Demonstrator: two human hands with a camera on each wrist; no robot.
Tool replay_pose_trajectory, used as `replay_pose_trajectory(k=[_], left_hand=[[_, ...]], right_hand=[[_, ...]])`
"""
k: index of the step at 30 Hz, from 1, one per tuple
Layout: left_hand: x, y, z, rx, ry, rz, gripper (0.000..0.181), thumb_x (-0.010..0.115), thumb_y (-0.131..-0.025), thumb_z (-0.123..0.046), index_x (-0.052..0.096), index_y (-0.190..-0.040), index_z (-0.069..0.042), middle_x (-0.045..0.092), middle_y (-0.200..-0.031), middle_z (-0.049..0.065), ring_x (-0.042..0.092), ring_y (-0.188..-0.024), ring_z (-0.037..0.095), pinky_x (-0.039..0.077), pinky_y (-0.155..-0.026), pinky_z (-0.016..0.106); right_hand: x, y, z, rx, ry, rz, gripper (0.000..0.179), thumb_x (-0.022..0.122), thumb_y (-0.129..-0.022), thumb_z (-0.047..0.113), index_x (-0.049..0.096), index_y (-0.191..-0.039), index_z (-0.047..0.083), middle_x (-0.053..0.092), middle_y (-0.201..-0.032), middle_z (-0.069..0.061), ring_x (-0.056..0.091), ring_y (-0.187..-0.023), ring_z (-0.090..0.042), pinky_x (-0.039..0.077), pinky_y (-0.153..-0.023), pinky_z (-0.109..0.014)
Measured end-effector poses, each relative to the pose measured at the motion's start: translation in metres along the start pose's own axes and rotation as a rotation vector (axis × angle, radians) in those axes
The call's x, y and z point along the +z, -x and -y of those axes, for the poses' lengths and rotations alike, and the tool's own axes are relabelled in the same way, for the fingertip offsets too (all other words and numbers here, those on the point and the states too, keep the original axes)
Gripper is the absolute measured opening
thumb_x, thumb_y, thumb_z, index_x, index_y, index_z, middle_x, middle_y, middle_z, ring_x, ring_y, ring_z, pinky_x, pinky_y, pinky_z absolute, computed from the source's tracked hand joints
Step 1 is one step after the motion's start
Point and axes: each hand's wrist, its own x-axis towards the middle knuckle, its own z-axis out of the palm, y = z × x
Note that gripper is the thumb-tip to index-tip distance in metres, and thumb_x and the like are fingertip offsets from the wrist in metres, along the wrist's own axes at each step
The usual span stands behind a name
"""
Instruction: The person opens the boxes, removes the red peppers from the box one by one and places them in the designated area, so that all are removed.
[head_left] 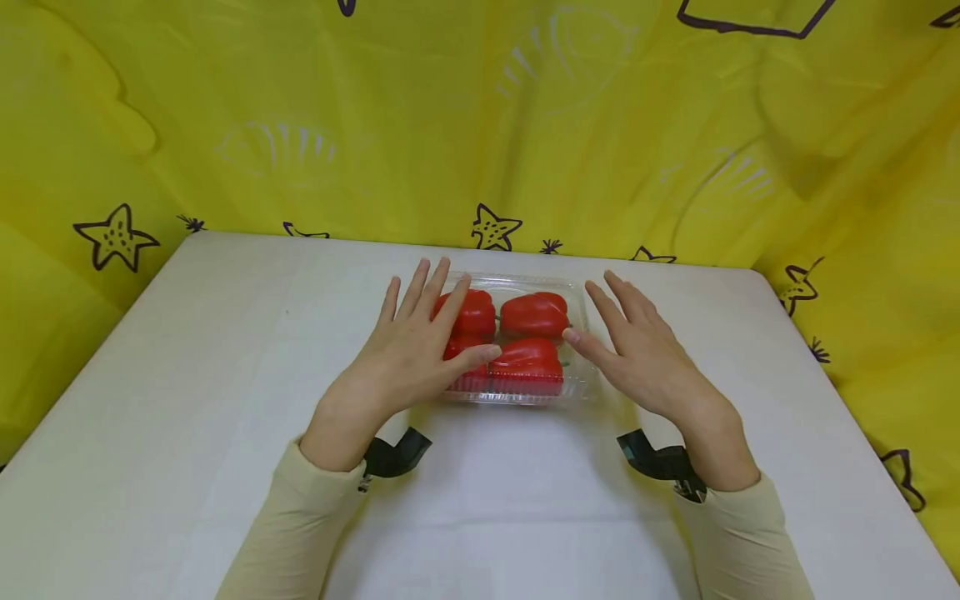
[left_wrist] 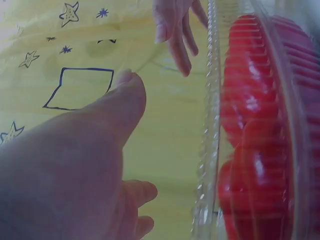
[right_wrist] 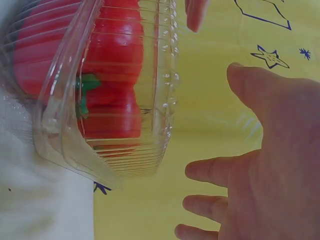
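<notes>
A clear plastic clamshell box (head_left: 517, 400) stands toward the back of the table, with several red bell peppers (head_left: 534, 317) inside. In the right wrist view one pepper (right_wrist: 112, 45) shows a green stem through the ribbed wall. My left hand (head_left: 408, 346) hovers over the box's left side with fingers spread, covering part of the peppers there. At the box's right edge my right hand (head_left: 645, 350) is held with fingers extended and thumb toward the box. Neither hand grips anything; both wrist views show a gap between fingers and box.
The box rests on a white-covered table (head_left: 187, 400). Behind and along the sides hangs a yellow cloth (head_left: 420, 125) with starfish and shell drawings. Each wrist carries a dark strap, such as the left strap (head_left: 397, 454), below a pale sleeve cuff.
</notes>
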Motion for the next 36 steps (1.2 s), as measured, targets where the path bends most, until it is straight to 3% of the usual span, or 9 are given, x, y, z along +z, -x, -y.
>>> replay_pose_trajectory(k=[6, 11, 17, 24, 29, 32, 36], left_hand=[[0.01, -0.002, -0.01, 0.071, -0.056, 0.012, 0.094, 0.049, -0.089, -0.071, 0.015, -0.16, -0.019, 0.001, -0.169, 0.01, -0.005, -0.156, 0.033, -0.003, -0.125, 0.056], [0.019, -0.003, -0.02, 0.149, -0.11, 0.016, 0.095, 0.053, -0.088, -0.071, 0.021, -0.159, -0.018, 0.01, -0.168, 0.01, 0.004, -0.156, 0.033, 0.002, -0.125, 0.057], [0.028, -0.005, -0.031, 0.221, -0.101, 0.02, 0.096, 0.059, -0.084, -0.072, 0.024, -0.159, -0.021, 0.015, -0.168, 0.007, 0.01, -0.155, 0.03, 0.011, -0.124, 0.057], [0.032, -0.006, -0.037, 0.24, -0.142, 0.033, 0.098, 0.065, -0.081, -0.069, 0.025, -0.158, -0.024, 0.021, -0.166, 0.007, 0.017, -0.154, 0.032, 0.015, -0.123, 0.059], [0.035, -0.007, -0.039, 0.239, -0.165, 0.021, 0.094, 0.07, -0.08, -0.064, 0.03, -0.156, -0.025, 0.029, -0.163, 0.007, 0.022, -0.151, 0.033, 0.017, -0.122, 0.06], [0.037, -0.008, -0.041, 0.235, -0.186, 0.021, 0.091, 0.071, -0.08, -0.061, 0.034, -0.155, -0.024, 0.03, -0.162, 0.007, 0.022, -0.151, 0.034, 0.018, -0.122, 0.061], [0.039, -0.01, -0.043, 0.222, -0.208, 0.021, 0.088, 0.071, -0.081, -0.06, 0.036, -0.153, -0.024, 0.031, -0.161, 0.007, 0.021, -0.151, 0.034, 0.019, -0.121, 0.062]], right_hand=[[0.003, -0.001, -0.002, 0.011, -0.026, 0.026, 0.084, 0.049, -0.096, 0.062, 0.019, -0.16, 0.016, 0.005, -0.168, -0.013, 0.011, -0.151, -0.044, 0.021, -0.112, -0.074], [0.005, -0.001, -0.001, -0.025, -0.057, 0.062, 0.086, 0.059, -0.093, 0.056, 0.025, -0.157, 0.011, 0.013, -0.165, -0.019, 0.019, -0.148, -0.047, 0.028, -0.11, -0.073], [0.003, 0.005, -0.005, -0.019, -0.214, 0.066, 0.073, 0.058, -0.098, 0.042, 0.027, -0.155, 0.008, 0.027, -0.159, -0.022, 0.035, -0.14, -0.046, 0.038, -0.107, -0.068], [0.012, 0.011, -0.013, 0.031, -0.415, 0.079, 0.065, 0.055, -0.101, 0.039, 0.03, -0.154, 0.01, 0.033, -0.158, -0.016, 0.049, -0.134, -0.04, 0.05, -0.1, -0.058], [0.026, 0.016, -0.024, 0.063, -0.65, 0.05, 0.051, 0.05, -0.104, 0.029, 0.037, -0.149, 0.009, 0.044, -0.15, -0.016, 0.066, -0.114, -0.026, 0.056, -0.096, -0.04], [0.034, 0.019, -0.029, 0.093, -0.839, 0.034, 0.048, 0.047, -0.105, 0.021, 0.036, -0.147, 0.003, 0.046, -0.145, -0.018, 0.065, -0.108, -0.016, 0.058, -0.089, -0.027], [0.039, 0.017, -0.033, 0.142, -1.087, 0.054, 0.051, 0.046, -0.104, 0.019, 0.03, -0.15, 0.002, 0.048, -0.135, -0.013, 0.056, -0.111, -0.013, 0.057, -0.088, -0.023]])
